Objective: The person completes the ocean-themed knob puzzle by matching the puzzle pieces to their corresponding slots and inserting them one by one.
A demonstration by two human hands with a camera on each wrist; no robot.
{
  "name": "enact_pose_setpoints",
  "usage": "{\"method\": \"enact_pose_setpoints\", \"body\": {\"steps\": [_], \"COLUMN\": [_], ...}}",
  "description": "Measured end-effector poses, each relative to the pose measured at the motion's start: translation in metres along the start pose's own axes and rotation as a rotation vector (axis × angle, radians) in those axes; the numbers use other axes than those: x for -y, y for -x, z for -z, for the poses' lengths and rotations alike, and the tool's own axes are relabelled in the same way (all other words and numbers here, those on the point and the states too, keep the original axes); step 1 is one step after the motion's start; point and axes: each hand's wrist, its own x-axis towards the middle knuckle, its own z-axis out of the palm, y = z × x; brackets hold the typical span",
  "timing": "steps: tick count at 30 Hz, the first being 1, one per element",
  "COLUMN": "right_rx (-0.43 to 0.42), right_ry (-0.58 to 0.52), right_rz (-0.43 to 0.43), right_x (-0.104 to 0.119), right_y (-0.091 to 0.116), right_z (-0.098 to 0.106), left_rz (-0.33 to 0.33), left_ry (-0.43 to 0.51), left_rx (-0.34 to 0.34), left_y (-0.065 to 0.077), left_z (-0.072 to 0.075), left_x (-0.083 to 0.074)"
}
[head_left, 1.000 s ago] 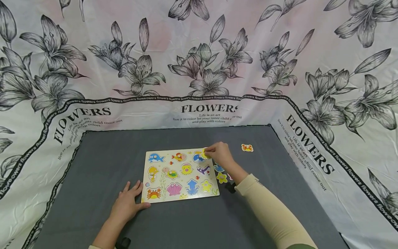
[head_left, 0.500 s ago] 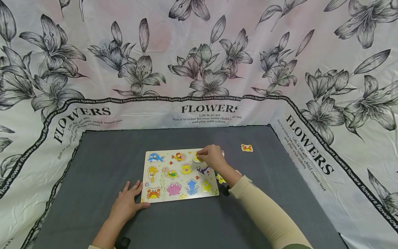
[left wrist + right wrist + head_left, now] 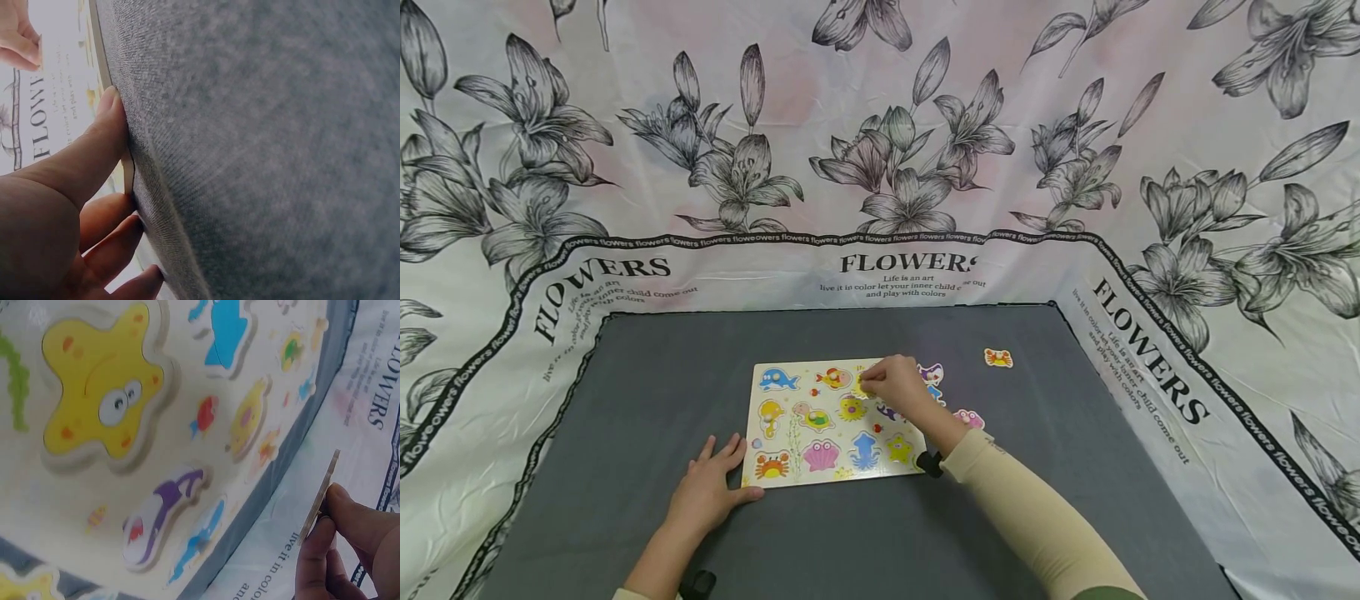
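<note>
My right hand (image 3: 901,388) pinches a small yellow puzzle piece (image 3: 862,386) over the upper right part of a sea-animal puzzle board (image 3: 886,469). Seen edge-on in the right wrist view, that thin piece (image 3: 320,499) is between thumb and finger, held by what looks like a small knob; its picture is hidden. My left hand (image 3: 706,492) steadies the board's near left corner, the thumb on the near edge and the fingers spread along the left side. In the left wrist view the thumb (image 3: 107,119) presses against the board's edge. Part of the board lies behind my right hand.
Beyond the board's right side lie loose pieces: a crab (image 3: 998,358), a purple-and-white one (image 3: 931,373), a blue one (image 3: 934,393) and a pink one (image 3: 970,418). A yellow star piece (image 3: 28,584) shows in the right wrist view. Grey cloth (image 3: 820,542) covers the table.
My right hand has moved left across the top of the board with the yellow piece, uncovering loose pieces at the right. The left hand stays at its corner.
</note>
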Motion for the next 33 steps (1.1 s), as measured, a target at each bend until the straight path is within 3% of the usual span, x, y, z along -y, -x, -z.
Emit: {"method": "enact_pose_setpoints", "body": {"steps": [21, 33], "right_rx": [0.081, 0.107], "right_ry": [0.057, 0.063], "right_rz": [-0.031, -0.088], "right_x": [-0.01, -0.013], "right_y": [-0.002, -0.004], "right_z": [-0.04, -0.046], "left_rz": [0.01, 0.009], "left_ry": [-0.004, 0.006], "left_rx": [0.006, 0.001], "left_y": [0.002, 0.001], "left_z": [0.003, 0.003], "left_x": [-0.003, -0.002]}}
